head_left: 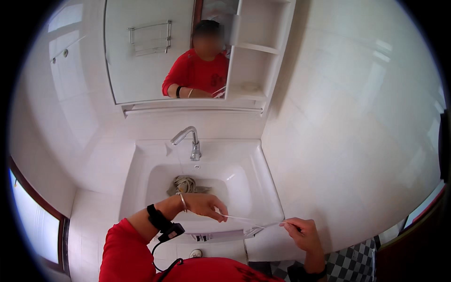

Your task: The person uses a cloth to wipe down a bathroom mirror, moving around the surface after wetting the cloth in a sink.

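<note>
A thin white cord [268,225] is stretched between my two hands above the front right edge of the washbasin [270,188]. At its left end the fingers of my left hand [206,207] are closed on it. The other end is pinched between the thumb and fingers of my right hand [304,233]. Part of the cord looks doubled or looped near the middle. Beneath my left wrist, a crumpled grey-beige cloth [184,184] lies in the bowl, partly hidden by my forearm.
A chrome faucet [194,148] stands at the basin's back edge. Above it are a towel bar [192,111], a mirror cabinet [141,70] and open shelves [256,70]. A tiled wall [347,141] closes off the right side. The floor has a checkered mat [350,261].
</note>
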